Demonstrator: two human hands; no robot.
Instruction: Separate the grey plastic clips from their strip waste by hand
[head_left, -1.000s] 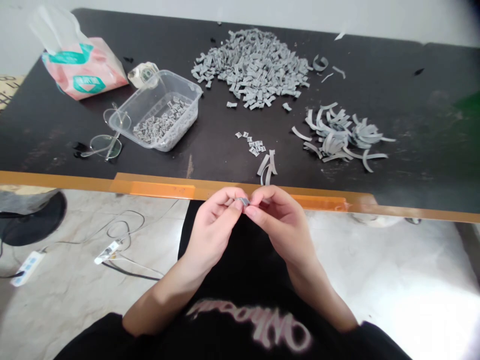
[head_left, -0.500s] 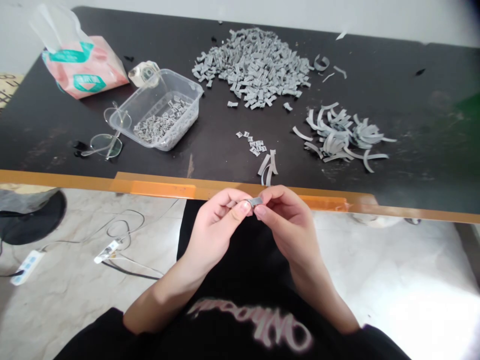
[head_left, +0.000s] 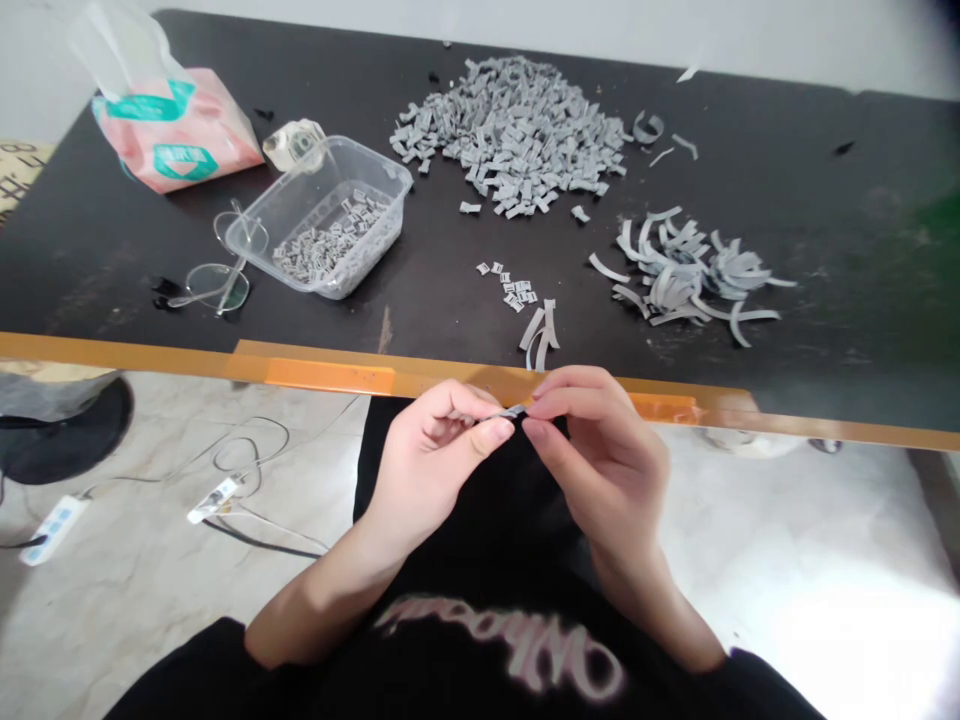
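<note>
Just in front of the table edge, my left hand [head_left: 431,450] pinches a small grey strip piece [head_left: 514,411] between thumb and forefinger. My right hand [head_left: 607,450] is at the piece's right end, its thumb and fingertips slightly apart; whether they grip it is hard to tell. Beyond my hands lie a few loose grey strips [head_left: 549,325] and several small grey buckle-like parts [head_left: 514,286]. A clear plastic tub [head_left: 390,215] to the left holds many such parts. Farther back is a large heap of grey pieces [head_left: 525,135].
A pile of curved grey strips [head_left: 679,270] lies at the right. Eyeglasses [head_left: 217,288], a tissue pack [head_left: 176,135] and a whitish roll [head_left: 292,145] are at the left. Orange tape [head_left: 330,376] runs along the dark table's [head_left: 427,300] front edge. Power strips [head_left: 56,530] lie on the floor.
My right hand has turned and shifted slightly right, its thumb and fingers spreading a little. The grey piece looks tilted and thinner between my hands. The view has shifted slightly.
</note>
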